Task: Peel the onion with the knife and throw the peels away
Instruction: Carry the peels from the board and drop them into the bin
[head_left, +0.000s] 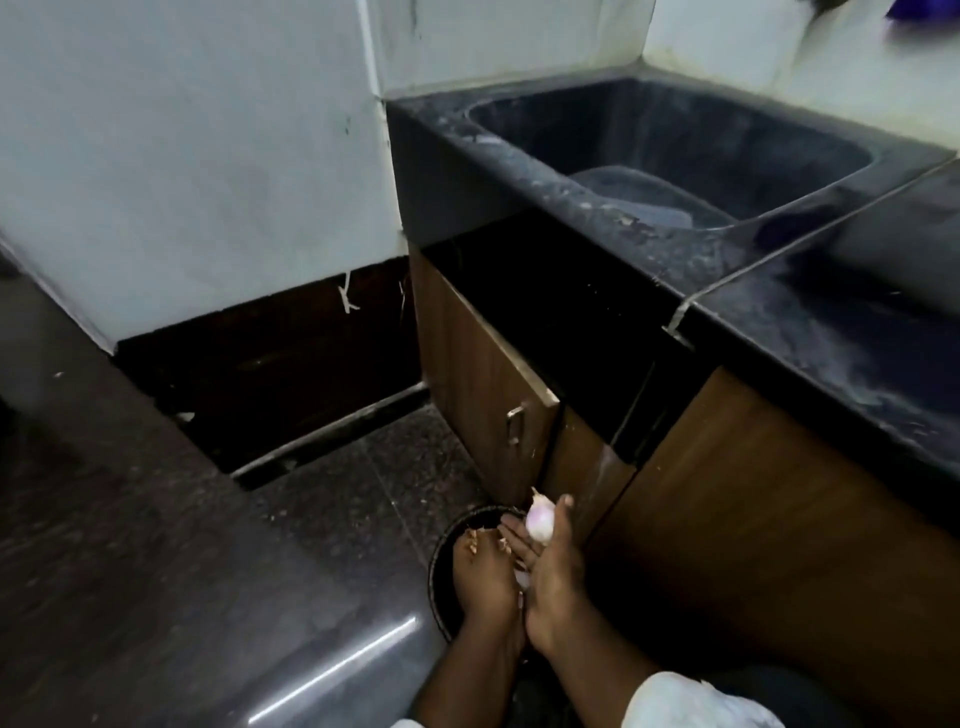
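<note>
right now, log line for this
right hand holds onion | left hand over bin, peel bits stuck on | knife unseen

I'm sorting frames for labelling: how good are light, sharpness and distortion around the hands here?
Head view: dim; the onion in the right hand reads clearly though soft; the bin under the left hand is near black, its inside lost. Head view: the counter at right looks stretched and smeared; a glare streak crosses the grey surface lower left.

Hands over the bin (440, 551), onion in the right.
I see the right hand (548, 577) holding the pale onion (537, 525), thumb against it; beside it the left hand (483, 577) has peel scraps (472, 543) on its fingertips.
</note>
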